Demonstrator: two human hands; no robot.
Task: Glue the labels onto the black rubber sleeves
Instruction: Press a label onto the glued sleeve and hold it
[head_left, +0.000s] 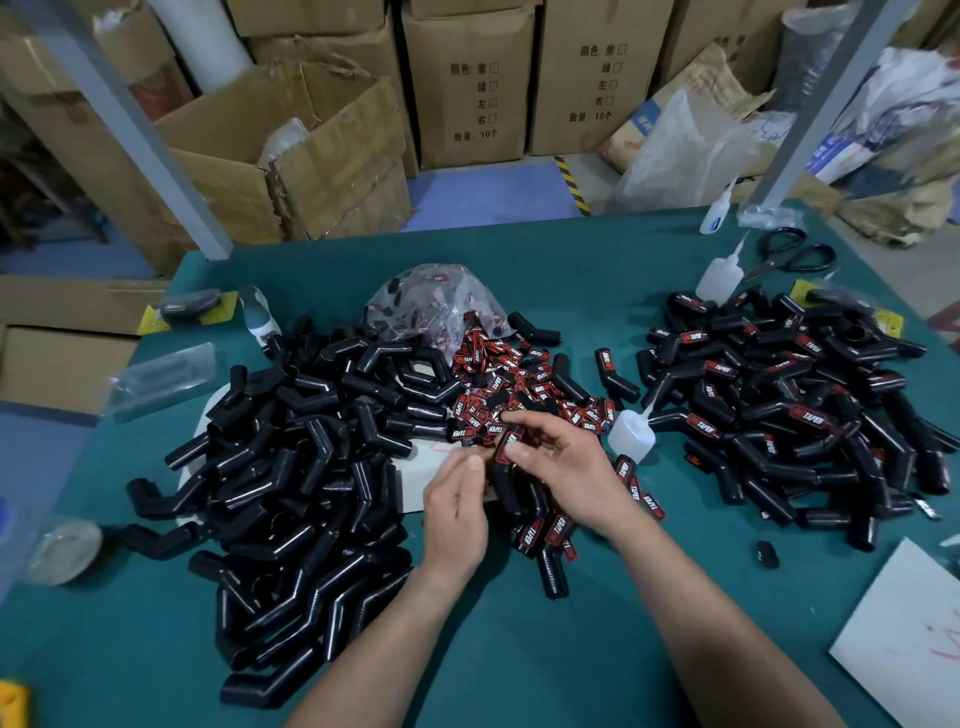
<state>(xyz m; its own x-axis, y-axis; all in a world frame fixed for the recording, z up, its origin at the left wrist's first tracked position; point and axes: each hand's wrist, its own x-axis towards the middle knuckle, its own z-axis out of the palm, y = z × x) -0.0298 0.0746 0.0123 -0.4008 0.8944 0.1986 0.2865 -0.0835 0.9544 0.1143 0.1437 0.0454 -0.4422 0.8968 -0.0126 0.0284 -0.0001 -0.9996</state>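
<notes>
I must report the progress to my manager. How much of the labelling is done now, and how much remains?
Done: the pile on the right holds sleeves already wearing red TAPER labels. In hand: the right hand picks a label from the loose labels; the left hand is beside it, and a glue bottle lies near. Left: the bare sleeves on the left, a pile that looks at least as large.

Bare forearms (691, 587), seemingly no sleeves.

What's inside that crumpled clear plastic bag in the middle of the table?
The clear plastic bag holds more red-and-black labels, which spill from its open mouth onto the green table. A few dark pieces show through the film; its crumples and glare hide what else is inside.
</notes>
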